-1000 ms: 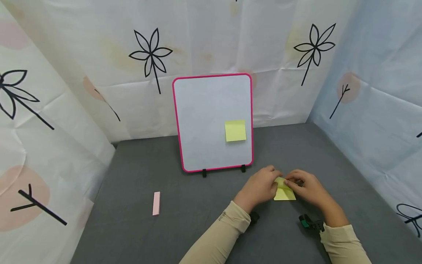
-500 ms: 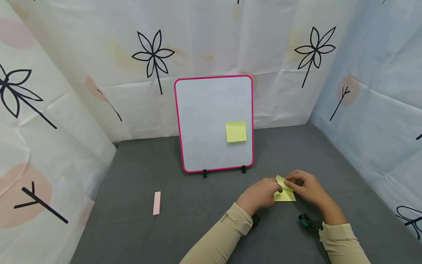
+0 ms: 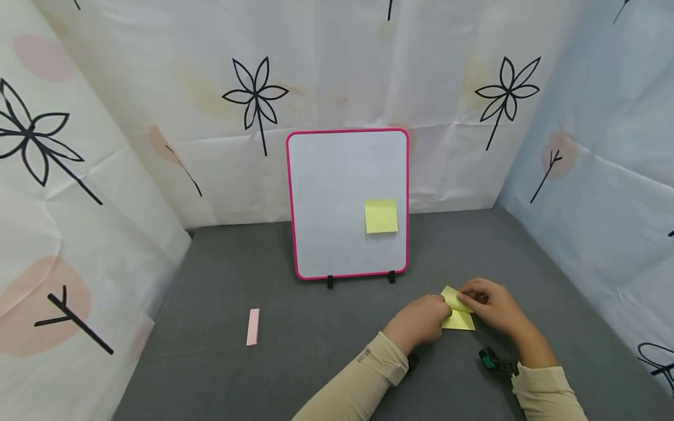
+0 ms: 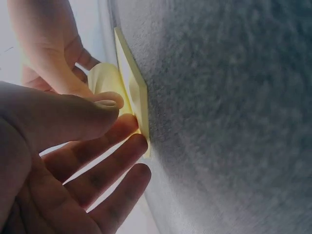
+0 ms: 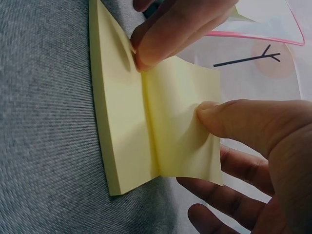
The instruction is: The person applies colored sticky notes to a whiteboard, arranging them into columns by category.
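The pad (image 3: 459,320) is lying on the grey surface (image 3: 295,362) at lower right of the head view, half hidden by both hands. The right hand (image 3: 492,307) is pinching the lifted top note (image 5: 187,131); the left hand (image 3: 418,321) is pressing fingertips (image 4: 139,141) on the pad.
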Demonstrator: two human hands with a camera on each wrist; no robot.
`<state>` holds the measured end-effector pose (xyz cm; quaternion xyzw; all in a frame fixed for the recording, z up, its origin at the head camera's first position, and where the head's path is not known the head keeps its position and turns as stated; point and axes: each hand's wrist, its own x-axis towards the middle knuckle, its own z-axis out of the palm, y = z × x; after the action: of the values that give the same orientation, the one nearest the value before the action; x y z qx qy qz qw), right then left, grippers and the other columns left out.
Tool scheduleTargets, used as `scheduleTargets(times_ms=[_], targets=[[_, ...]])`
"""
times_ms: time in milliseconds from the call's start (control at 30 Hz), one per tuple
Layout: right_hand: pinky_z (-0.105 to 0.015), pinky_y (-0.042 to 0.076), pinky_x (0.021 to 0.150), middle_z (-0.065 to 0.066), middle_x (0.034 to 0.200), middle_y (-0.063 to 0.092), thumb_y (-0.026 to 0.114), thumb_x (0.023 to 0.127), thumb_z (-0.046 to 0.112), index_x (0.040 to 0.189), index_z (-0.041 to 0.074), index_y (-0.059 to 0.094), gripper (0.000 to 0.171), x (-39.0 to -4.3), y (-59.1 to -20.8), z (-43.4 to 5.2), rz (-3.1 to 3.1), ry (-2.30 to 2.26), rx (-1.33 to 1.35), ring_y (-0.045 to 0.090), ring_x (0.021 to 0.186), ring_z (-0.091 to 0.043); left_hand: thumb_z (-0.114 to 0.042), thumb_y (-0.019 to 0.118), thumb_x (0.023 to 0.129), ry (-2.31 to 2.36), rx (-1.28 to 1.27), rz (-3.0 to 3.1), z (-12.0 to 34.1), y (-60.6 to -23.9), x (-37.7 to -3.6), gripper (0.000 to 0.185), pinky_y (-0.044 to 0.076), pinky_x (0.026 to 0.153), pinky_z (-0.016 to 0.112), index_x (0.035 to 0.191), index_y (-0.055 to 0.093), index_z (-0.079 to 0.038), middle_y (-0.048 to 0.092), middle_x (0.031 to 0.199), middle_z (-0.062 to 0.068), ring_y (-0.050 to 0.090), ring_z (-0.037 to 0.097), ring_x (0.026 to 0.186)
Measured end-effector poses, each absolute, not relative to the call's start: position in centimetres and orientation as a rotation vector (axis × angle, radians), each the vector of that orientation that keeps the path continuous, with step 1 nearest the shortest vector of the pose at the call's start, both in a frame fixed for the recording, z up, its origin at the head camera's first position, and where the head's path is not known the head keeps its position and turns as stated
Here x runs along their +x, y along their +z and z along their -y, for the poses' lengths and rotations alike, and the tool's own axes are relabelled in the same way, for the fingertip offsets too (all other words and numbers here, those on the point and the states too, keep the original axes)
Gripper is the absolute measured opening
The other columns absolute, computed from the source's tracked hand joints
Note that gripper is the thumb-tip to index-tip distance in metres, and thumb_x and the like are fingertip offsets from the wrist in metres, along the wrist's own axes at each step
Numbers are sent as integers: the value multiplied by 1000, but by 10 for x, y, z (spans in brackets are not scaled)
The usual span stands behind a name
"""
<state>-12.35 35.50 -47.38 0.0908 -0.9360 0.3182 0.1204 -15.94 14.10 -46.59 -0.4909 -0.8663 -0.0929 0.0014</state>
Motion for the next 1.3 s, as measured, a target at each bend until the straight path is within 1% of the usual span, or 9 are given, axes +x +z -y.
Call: scheduleTargets(times_ms=[233,367,567,700,867,1000,1133,1233,1300], targets=[[-25,55,67,-6,102,72,76,98,11,99,12,81,5,-122,-477,-357,2719,958,269,61,81,5,-20,80,93,-159,-1444,2709,-146,-471,-152,9,44,60,21,88,76,-26,66,96,-9,54,6,73],[-25,56,67,-5,102,72,76,98,11,99,10,80,4,-123,-477,-357,2717,963,275,61,81,5,-18,80,93,-165,-1410,2729,-147,-470,-149,12,43,58,22,87,75,-27,66,96,-10,55,7,75],[-25,55,67,-6,102,73,77,97,10,99,10,80,3,-119,-478,-358,2707,953,300,61,82,7,-16,81,91,-188,-1395,2690,-146,-471,-146,15,40,56,21,83,73,-27,65,89,-10,55,6,73],[-25,55,68,-7,102,73,76,98,10,98,9,80,4,-121,-476,-359,2690,952,312,60,83,6,-17,82,90,-203,-1373,2710,-147,-471,-145,16,39,55,22,81,72,-26,65,88,-10,54,6,73],[-26,55,68,-7,103,74,75,98,8,98,10,80,6,-125,-471,-360,2687,918,312,60,83,6,-17,82,89,-211,-1322,2767,-153,-471,-146,12,42,54,24,85,76,-26,67,93,-9,58,6,76],[-27,55,68,-8,104,74,74,98,6,98,13,80,9,-128,-467,-362,2700,883,286,60,83,6,-18,82,89,-233,-1305,2811,-155,-470,-146,10,42,54,25,88,78,-27,66,94,-9,56,6,76],[-27,54,68,-9,105,74,74,98,7,97,13,80,8,-129,-464,-364,2709,845,256,59,84,6,-18,82,87,-276,-1291,2847,-156,-469,-147,12,40,53,26,81,76,-26,63,89,-9,53,6,72],[-27,54,68,-9,105,74,73,99,8,100,10,79,7,-127,-463,-367,2713,821,210,62,84,1,-21,82,87,-301,-1276,2871,-156,-469,-148,16,40,54,27,75,72,-25,63,87,-9,54,6,72],[-29,54,68,-11,104,74,72,101,9,103,8,78,7,-125,-461,-369,2708,798,151,65,85,-9,-25,82,87,-309,-1266,2879,-156,-470,-148,20,41,56,27,72,70,-25,63,87,-10,55,6,74]])
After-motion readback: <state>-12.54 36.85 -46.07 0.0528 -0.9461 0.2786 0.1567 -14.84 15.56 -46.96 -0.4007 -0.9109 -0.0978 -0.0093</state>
